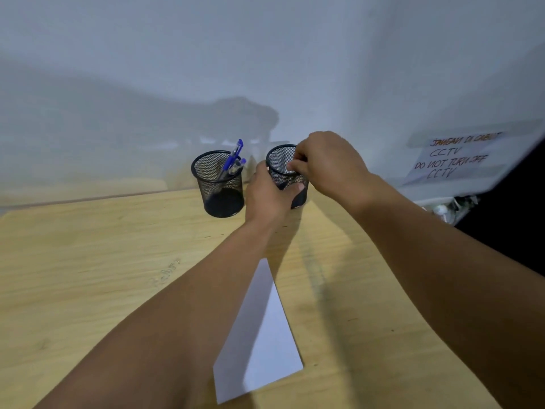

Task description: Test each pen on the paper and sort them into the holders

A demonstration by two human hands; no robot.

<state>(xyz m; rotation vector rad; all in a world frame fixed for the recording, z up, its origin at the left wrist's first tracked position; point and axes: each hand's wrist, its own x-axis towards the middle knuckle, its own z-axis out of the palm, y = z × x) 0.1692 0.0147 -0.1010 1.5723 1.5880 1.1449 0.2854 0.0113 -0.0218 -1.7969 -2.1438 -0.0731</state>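
- Two black mesh cups stand side by side at the back of a wooden table (88, 261), close to a white wall (206, 54).
- The left cup (218, 184) has blue pens (233, 160) sticking up out of it.
- The left hand (269, 193) wraps around the side of the right cup (280, 163) and holds it.
- The right hand (324, 163) is at the top edge of the right cup with its fingers curled. I cannot tell if it is pinching a pen or just the edge.
- Something dark shows through the mesh of the right cup, but it is too blurry to name.
- A white sheet of paper (262, 343) lies flat on the table, nearer to the person, between the two arms.
- A paper sign (451, 157) with handwritten words about CCTV hangs on the right.
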